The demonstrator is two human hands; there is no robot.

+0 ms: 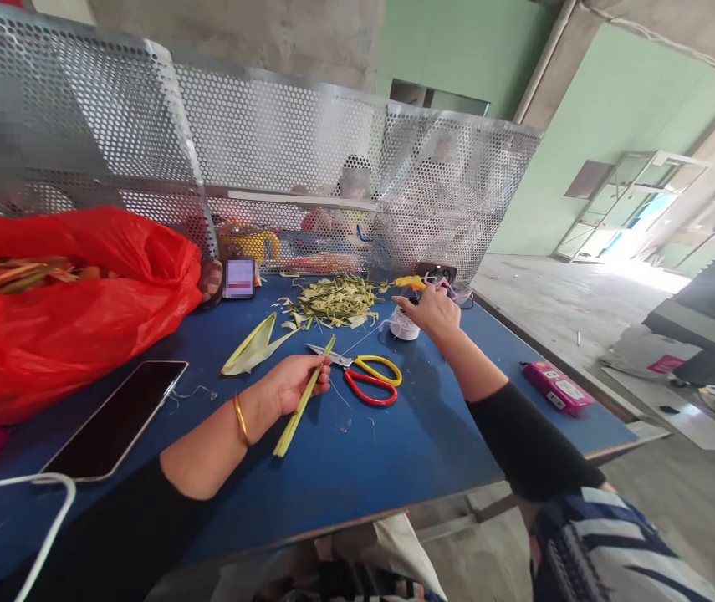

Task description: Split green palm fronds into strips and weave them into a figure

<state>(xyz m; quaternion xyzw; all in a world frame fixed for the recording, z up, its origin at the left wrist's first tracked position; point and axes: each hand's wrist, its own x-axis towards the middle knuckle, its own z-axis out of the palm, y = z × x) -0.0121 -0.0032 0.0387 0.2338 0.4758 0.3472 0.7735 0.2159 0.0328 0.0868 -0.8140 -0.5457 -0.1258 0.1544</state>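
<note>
The tabletop is blue, the bulging bag bright red. One scissors handle is yellow, the other red, and the blades are silver. The stalks are yellowish green, the heap of scraps mottled green and cream, the thread white. A gold bracelet shows beside a black sleeve. The large phone has a black face and pale edge; the packet is magenta. Rows of round holes pattern the silvery screen; the wall is pale green.
</note>
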